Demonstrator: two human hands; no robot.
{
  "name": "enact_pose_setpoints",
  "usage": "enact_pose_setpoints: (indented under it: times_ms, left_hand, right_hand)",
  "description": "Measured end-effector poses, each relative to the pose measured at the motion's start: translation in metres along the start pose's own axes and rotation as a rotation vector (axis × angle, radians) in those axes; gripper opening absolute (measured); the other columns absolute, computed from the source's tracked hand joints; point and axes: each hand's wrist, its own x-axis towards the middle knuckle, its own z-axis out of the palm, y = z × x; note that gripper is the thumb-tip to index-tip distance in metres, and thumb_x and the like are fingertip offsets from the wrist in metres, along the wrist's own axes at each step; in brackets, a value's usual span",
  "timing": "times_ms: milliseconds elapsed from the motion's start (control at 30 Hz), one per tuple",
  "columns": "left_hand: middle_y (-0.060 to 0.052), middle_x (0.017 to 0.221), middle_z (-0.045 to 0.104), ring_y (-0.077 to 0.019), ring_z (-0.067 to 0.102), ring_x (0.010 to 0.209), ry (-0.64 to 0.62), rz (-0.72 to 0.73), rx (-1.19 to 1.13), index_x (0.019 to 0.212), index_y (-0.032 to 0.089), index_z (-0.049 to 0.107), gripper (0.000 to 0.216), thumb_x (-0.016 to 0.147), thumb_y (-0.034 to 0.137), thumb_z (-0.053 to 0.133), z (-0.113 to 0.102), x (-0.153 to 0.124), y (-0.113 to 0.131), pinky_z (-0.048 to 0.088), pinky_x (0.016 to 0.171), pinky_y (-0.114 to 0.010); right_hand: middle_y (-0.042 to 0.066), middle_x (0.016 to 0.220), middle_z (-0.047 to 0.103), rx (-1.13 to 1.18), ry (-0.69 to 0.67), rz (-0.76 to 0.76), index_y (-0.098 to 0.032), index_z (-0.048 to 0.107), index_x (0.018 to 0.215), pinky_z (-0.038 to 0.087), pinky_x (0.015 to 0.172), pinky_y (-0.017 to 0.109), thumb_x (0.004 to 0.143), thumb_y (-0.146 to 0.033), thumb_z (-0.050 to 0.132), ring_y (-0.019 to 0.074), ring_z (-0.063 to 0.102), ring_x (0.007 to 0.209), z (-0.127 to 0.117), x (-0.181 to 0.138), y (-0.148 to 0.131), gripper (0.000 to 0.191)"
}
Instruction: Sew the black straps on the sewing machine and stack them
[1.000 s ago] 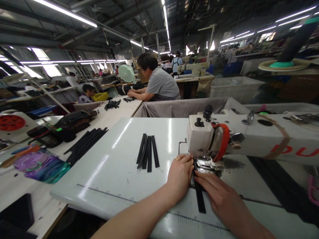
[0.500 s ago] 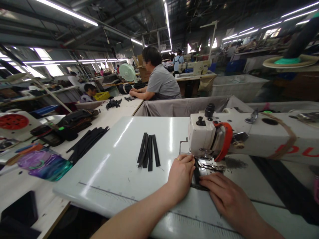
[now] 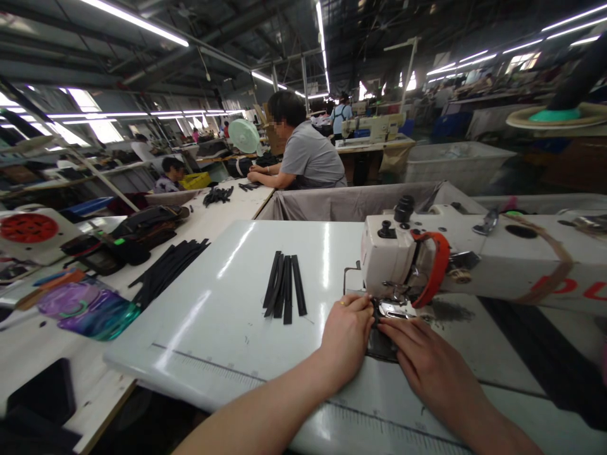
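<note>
Beside the needle of the white sewing machine [image 3: 386, 253], my left hand [image 3: 348, 328] is closed with bent fingers on a small black fabric piece [image 3: 382, 347]. Its fingertips are next to the presser foot area, and most of the piece is hidden by the hands. Opposite it, my right hand [image 3: 424, 354] has its fingers pressed together on the same piece from the right, close to the metal plate [image 3: 393, 309]. Several black strips [image 3: 286, 287] lie in a loose bunch on the pale machine table [image 3: 227, 316], left of my hands.
On the left bench lie more black strips [image 3: 173, 268], a purple and teal pouch [image 3: 90, 309] and a dark phone-like slab [image 3: 42, 392]. Long black fabric [image 3: 545, 354] runs under the machine arm. Across the table a person in grey [image 3: 310, 155] leans on a bench near a green fan [image 3: 243, 136].
My right hand's fingers have moved slightly forward, toward the needle area. My left hand stays beside the needle. The whole view has shifted a little.
</note>
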Motion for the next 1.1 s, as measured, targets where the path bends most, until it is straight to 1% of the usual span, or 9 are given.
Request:
enact_pose_setpoints:
  times_ms: [233, 500, 633, 700, 800, 867, 1000, 1033, 1100]
  left_hand:
    - [-0.008, 0.106, 0.067, -0.0217, 0.058, 0.105, -0.01, 0.01, 0.078, 0.094, 0.016, 0.063, 0.02, 0.097, 0.015, 0.043, 0.001, 0.002, 0.003, 0.049, 0.093, -0.038]
    - [-0.008, 0.112, 0.066, -0.021, 0.057, 0.107, 0.0, 0.015, 0.071, 0.094, 0.018, 0.063, 0.023, 0.096, 0.012, 0.041, 0.009, 0.001, -0.001, 0.049, 0.096, -0.039]
    - [-0.008, 0.114, 0.066, -0.0198, 0.056, 0.109, -0.031, 0.094, 0.083, 0.096, 0.017, 0.063, 0.022, 0.096, 0.013, 0.041, 0.002, -0.004, 0.002, 0.048, 0.099, -0.037]
    - [-0.008, 0.109, 0.067, -0.0203, 0.058, 0.104, -0.05, 0.102, 0.085, 0.093, 0.016, 0.064, 0.021, 0.095, 0.012, 0.043, -0.005, -0.001, 0.001, 0.048, 0.097, -0.036]
    - [-0.008, 0.097, 0.067, -0.0212, 0.06, 0.095, -0.041, 0.024, 0.108, 0.086, 0.015, 0.065, 0.022, 0.092, 0.01, 0.045, -0.013, 0.016, -0.01, 0.05, 0.093, -0.037]
    - [-0.01, 0.103, 0.065, -0.0234, 0.058, 0.105, 0.004, -0.007, 0.14, 0.092, 0.015, 0.067, 0.019, 0.09, 0.009, 0.049, -0.015, 0.033, -0.025, 0.048, 0.097, -0.04]
    - [-0.008, 0.116, 0.063, -0.0233, 0.051, 0.121, -0.199, 0.26, 0.125, 0.096, 0.018, 0.069, 0.011, 0.088, 0.018, 0.061, -0.02, 0.062, -0.054, 0.036, 0.111, -0.042]
    - [-0.007, 0.117, 0.063, -0.0226, 0.05, 0.123, -0.235, 0.289, 0.128, 0.096, 0.019, 0.069, 0.011, 0.088, 0.02, 0.062, -0.024, 0.067, -0.059, 0.034, 0.112, -0.041]
    - [-0.006, 0.12, 0.063, -0.0223, 0.046, 0.127, -0.268, 0.259, 0.161, 0.095, 0.021, 0.069, 0.011, 0.087, 0.019, 0.063, -0.034, 0.074, -0.066, 0.03, 0.114, -0.042]
  right_hand:
    - [0.007, 0.111, 0.068, -0.019, 0.001, 0.007, -0.016, 0.062, 0.114, 0.053, 0.087, 0.035, 0.084, -0.007, 0.041, 0.0195, 0.061, 0.098, 0.0, 0.0, -0.004, 0.038]
    - [0.007, 0.109, 0.067, -0.022, 0.02, -0.029, -0.017, 0.063, 0.112, 0.052, 0.087, 0.035, 0.085, -0.007, 0.042, 0.0193, 0.061, 0.097, 0.0, 0.0, -0.003, 0.036]
    - [0.007, 0.109, 0.067, 0.004, 0.01, -0.036, -0.02, 0.063, 0.11, 0.052, 0.085, 0.034, 0.085, -0.009, 0.043, 0.0194, 0.061, 0.098, -0.001, -0.001, -0.002, 0.033]
    - [0.007, 0.11, 0.066, 0.014, 0.02, -0.028, -0.02, 0.063, 0.11, 0.052, 0.086, 0.035, 0.086, -0.011, 0.043, 0.0196, 0.061, 0.099, -0.002, -0.002, -0.002, 0.033]
    - [0.006, 0.109, 0.066, 0.039, 0.038, -0.005, -0.02, 0.064, 0.107, 0.052, 0.087, 0.035, 0.089, -0.011, 0.041, 0.0194, 0.061, 0.1, -0.002, -0.003, -0.002, 0.031]
    - [0.006, 0.108, 0.066, 0.052, 0.042, 0.012, -0.021, 0.064, 0.105, 0.052, 0.086, 0.034, 0.09, -0.012, 0.04, 0.0189, 0.061, 0.099, -0.002, -0.004, -0.002, 0.029]
    - [0.006, 0.108, 0.066, 0.066, 0.045, 0.038, -0.021, 0.064, 0.104, 0.053, 0.085, 0.034, 0.089, -0.012, 0.041, 0.0187, 0.061, 0.098, -0.001, -0.004, -0.003, 0.029]
    - [0.006, 0.108, 0.066, 0.069, 0.049, 0.041, -0.021, 0.063, 0.104, 0.053, 0.085, 0.034, 0.089, -0.011, 0.041, 0.0186, 0.061, 0.099, -0.001, -0.005, -0.003, 0.029]
    - [0.006, 0.109, 0.065, 0.077, 0.054, 0.049, -0.022, 0.063, 0.105, 0.052, 0.086, 0.034, 0.09, -0.011, 0.041, 0.0183, 0.061, 0.099, 0.0, -0.005, -0.002, 0.029]
